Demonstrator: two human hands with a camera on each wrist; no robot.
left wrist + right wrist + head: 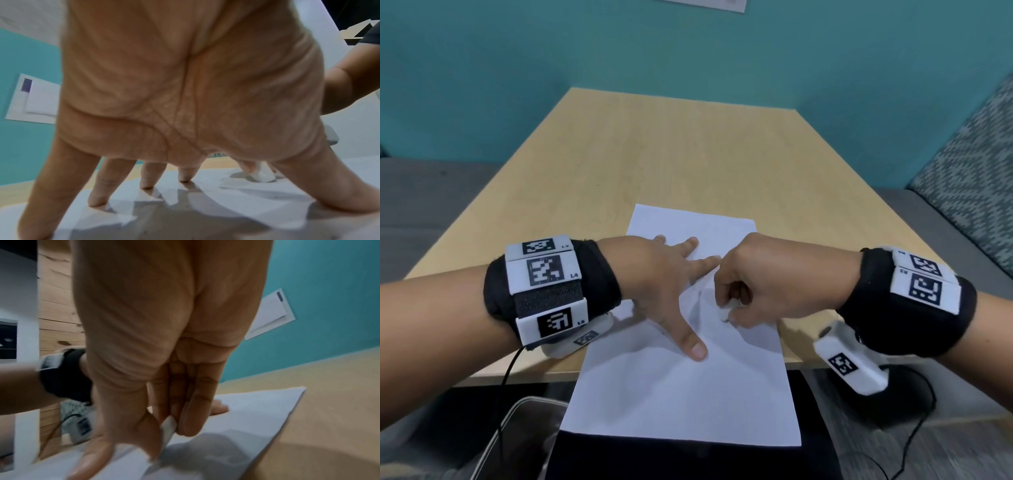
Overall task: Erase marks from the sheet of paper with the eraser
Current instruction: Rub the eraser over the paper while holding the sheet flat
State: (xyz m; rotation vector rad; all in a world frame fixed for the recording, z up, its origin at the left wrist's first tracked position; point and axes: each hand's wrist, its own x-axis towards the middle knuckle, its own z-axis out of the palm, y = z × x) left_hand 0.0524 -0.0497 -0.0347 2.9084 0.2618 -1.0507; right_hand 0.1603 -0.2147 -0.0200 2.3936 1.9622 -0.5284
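Observation:
A white sheet of paper [681, 394] lies on the wooden table [654, 154], its near end hanging over the front edge. My left hand [667, 274] lies spread on the sheet [205, 211], straight fingers [96, 194] pressing it flat. My right hand [753, 284] is curled and pinches a small white eraser [726, 310] between thumb and fingers, its tip on the paper just right of the left thumb. The eraser [262, 173] shows beyond the left palm, and in the right wrist view as a white eraser [168, 425] between the fingertips. Faint marks show by the eraser.
A teal wall [688, 51] rises behind the table. A patterned cushion [969, 171] sits at the right. A clear plastic container [517, 438] is below the table's front edge at the left. Cables hang from both wrist bands.

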